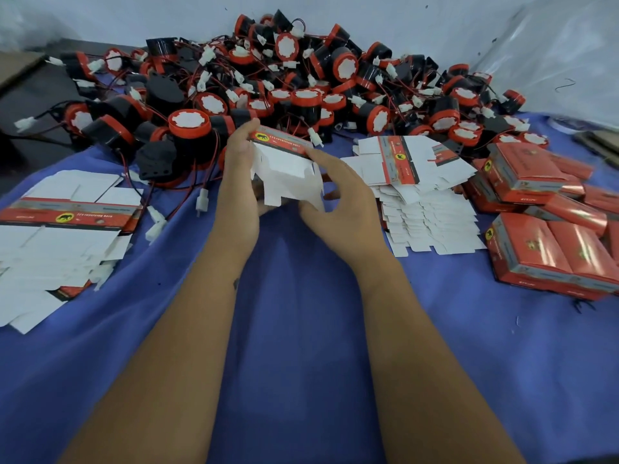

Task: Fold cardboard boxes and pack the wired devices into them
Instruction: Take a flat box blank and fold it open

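- Step in hand: folding — both hands hold one red-and-white printed cardboard box blank (284, 169) in the air above the blue cloth-covered tabletop (301, 329), just in front of the heap of black-and-red round wired devices (268, 82).
- Left hand (239, 182): fingers curled round the blank's left edge, thumb up at the red printed panel.
- Right hand (345, 195): pinching the blank's right side, index finger laid along the red panel; its lower fingers are partly hidden behind the white flaps.
- Blank looks half-erected — red top panel up, white flaps hanging loose below. No device inside that I can see.
- Left of the held blank: stack of flat unfolded white-backed blanks (63, 236). Right of it: second fanned stack of flat blanks (422, 195); beyond that, finished glossy red closed boxes (542, 236).
- Judgement: early in this box's cycle. Next move likely needs squaring the sleeve, tucking the bottom flaps shut, then picking a device from the heap.
- Risk: wires in the heap are tangled, so one pull may drag neighbours.
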Demonstrator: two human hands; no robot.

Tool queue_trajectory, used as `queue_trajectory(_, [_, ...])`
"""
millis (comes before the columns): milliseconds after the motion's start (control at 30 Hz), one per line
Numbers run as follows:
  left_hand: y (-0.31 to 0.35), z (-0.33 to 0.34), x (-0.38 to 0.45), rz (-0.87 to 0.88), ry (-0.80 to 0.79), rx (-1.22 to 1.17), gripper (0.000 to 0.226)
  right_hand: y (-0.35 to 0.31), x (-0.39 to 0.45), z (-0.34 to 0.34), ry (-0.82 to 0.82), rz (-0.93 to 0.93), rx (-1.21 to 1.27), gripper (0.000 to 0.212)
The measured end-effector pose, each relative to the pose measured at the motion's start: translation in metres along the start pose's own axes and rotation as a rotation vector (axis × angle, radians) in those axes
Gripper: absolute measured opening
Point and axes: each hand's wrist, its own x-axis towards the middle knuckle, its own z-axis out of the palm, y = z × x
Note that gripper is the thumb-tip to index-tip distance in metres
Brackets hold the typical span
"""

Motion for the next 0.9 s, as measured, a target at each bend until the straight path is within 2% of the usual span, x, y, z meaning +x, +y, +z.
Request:
queue_trajectory(100, [0.004, -0.002, 0.002, -0.033, 0.017, -0.014, 0.028, -0.002, 0.0, -0.001, 0.041, -0.019, 0.029, 0.06])
queue_trajectory(300, [0.005, -0.004, 0.001, -0.017, -0.058, 0.071, 0.06, -0.011, 0.0, -0.005, 0.203, 0.014, 0.161, 0.049])
queue_trajectory(367, [0.006, -0.003, 0.0, 0.004, -0.089, 0.18, 0.053, -0.014, 0.001, -0.007, 0.243, 0.1, 0.275, 0.047])
queue_trajectory(467, [0.002, 0.002, -0.008, 0.129, -0.138, 0.3, 0.029, -0.017, 0.002, -0.007, 0.264, 0.196, 0.388, 0.04])
queue_trajectory(533, [0.0, 0.005, -0.011, 0.181, -0.088, 0.35, 0.026, -0.018, 0.002, -0.005, 0.249, 0.226, 0.388, 0.032])
queue_trajectory(633, [0.002, 0.012, -0.014, 0.156, -0.092, 0.282, 0.011, -0.017, 0.002, 0.0, 0.178, 0.245, 0.405, 0.023])
queue_trajectory(733, [0.0, 0.016, -0.014, 0.093, -0.129, 0.25, 0.03, -0.016, 0.004, 0.001, 0.112, 0.32, 0.545, 0.027])
queue_trajectory(900, [-0.002, 0.016, -0.01, 0.068, -0.092, 0.172, 0.029, -0.013, 0.007, 0.002, 0.098, 0.379, 0.641, 0.023])
